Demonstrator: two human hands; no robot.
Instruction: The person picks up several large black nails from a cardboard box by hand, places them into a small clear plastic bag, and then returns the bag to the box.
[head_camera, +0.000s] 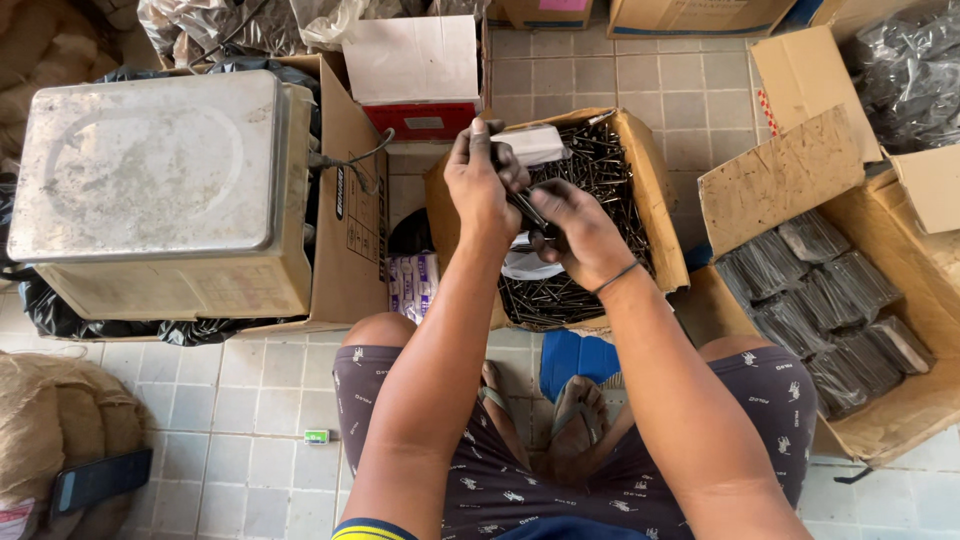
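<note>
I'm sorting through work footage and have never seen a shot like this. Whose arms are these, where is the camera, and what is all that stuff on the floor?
The camera sits on a person's head and looks down, so the two arms are that person's own. They sit low over a tiled floor, knees apart, feet in sandals. The left hand and right hand meet over an open cardboard box full of loose dark nails, and together they hold a small bundle of nails. Left of them, a metal scale stands on a carton. To the right, another box holds nails packed in clear bags. A burlap sack with a phone on it lies at lower left.
</note>
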